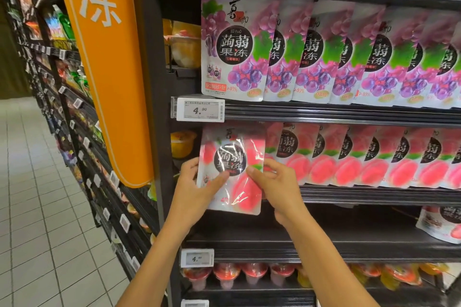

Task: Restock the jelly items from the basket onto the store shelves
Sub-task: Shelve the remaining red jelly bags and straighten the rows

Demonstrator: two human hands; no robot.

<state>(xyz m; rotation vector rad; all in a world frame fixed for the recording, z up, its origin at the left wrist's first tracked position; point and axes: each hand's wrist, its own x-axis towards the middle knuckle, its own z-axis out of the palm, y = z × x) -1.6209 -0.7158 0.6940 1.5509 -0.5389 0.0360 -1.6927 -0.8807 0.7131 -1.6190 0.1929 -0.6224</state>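
Both hands clamp one peach jelly pouch (240, 192). L hand (197, 182) grips its left edge, thumb across the front. R hand (279, 182) pinches the right edge at mid-height. Pouch sits between the hands, long axis near upright, bottom hanging below the shelf (374, 194) lip. Glossy pink-and-white pack w/ dark round label, glare streaks. Matching peach row (349, 157) stands just right of the grip, R hand nearer. Grape pouches (299, 52) above.
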